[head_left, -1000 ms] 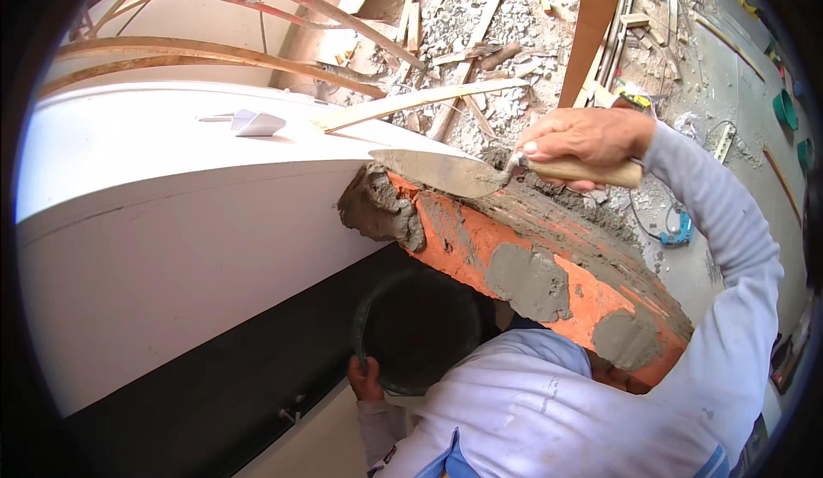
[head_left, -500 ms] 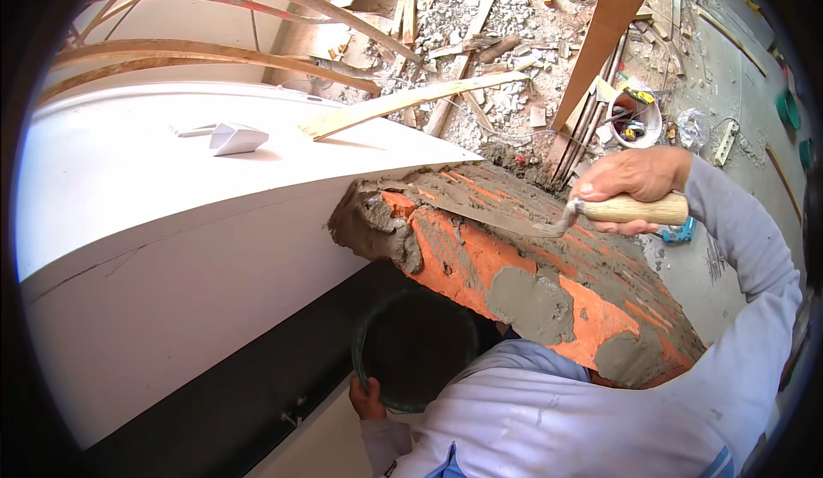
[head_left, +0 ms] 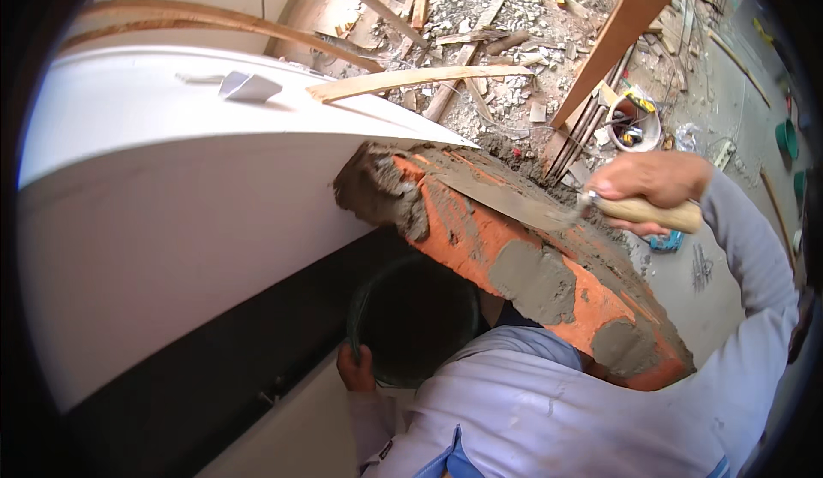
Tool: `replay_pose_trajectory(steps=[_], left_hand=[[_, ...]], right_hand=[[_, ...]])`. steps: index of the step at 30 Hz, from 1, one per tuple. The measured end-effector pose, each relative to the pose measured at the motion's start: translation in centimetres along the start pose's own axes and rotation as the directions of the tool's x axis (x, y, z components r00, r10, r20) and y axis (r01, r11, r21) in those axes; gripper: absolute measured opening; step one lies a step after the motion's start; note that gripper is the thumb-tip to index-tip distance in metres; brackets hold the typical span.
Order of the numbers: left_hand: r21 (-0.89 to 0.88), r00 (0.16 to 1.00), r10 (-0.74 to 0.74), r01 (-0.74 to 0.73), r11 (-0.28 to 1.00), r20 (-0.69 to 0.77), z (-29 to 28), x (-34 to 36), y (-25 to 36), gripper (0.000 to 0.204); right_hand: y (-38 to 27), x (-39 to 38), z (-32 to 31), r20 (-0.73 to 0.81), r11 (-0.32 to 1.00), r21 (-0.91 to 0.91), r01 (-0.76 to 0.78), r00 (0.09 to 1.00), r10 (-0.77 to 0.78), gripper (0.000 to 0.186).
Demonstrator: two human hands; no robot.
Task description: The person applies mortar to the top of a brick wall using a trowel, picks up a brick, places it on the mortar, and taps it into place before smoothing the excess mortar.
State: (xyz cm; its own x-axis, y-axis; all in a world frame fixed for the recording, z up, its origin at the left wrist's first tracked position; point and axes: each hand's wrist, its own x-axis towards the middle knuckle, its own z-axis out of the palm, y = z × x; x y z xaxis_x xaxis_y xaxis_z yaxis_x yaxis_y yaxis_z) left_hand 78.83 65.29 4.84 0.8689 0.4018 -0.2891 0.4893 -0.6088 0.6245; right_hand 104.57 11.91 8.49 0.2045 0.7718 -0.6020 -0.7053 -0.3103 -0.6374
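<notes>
Below, left grip (head_left: 356, 368) clasping dark bucket (head_left: 413, 317) rim, contents unclear; right grip (head_left: 656, 182) clenched around trowel (head_left: 549, 204) handle

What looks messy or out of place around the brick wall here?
Mortar bulges in a rough lump over the end of the brick wall, with uneven patches down its side. Rubble and loose wood strips litter the floor beyond.

— What sort of place is this looking like?
— A building site. Rubble and broken timber (head_left: 480, 15) are lying on the ground beyond the orange brick wall (head_left: 549, 281), wet grey mortar is sitting on that wall, and a white bucket of tools (head_left: 636, 123) is standing just past it.
</notes>
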Motion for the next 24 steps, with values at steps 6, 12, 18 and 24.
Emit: replay_pose_trajectory(steps=[6,12,18,24], left_hand=[[-0.147,0.995,0.053,-0.041,0.988,0.079,0.0,3.3,1.9,0.04],[-0.364,0.969,0.222,-0.168,0.916,0.112,0.3,5.6,1.9,0.036],[-0.507,0.885,0.416,-0.266,0.82,0.209,-0.5,8.3,0.9,0.037],[-0.443,0.708,0.647,-0.503,0.743,0.281,-2.7,7.8,3.4,0.039]], right_hand=[[-2.6,-3.3,7.9,-0.227,0.58,-0.809,0.096,0.859,-0.459,0.031],[-3.6,-0.2,17.4,-0.374,0.365,-0.909,-0.2,0.779,-0.503,0.024],[0.7,2.6,30.8,-0.595,0.384,-0.802,-0.458,0.671,-0.442,0.029],[8.6,17.4,34.8,-0.597,0.035,-0.701,-0.712,0.559,-0.575,0.015]])
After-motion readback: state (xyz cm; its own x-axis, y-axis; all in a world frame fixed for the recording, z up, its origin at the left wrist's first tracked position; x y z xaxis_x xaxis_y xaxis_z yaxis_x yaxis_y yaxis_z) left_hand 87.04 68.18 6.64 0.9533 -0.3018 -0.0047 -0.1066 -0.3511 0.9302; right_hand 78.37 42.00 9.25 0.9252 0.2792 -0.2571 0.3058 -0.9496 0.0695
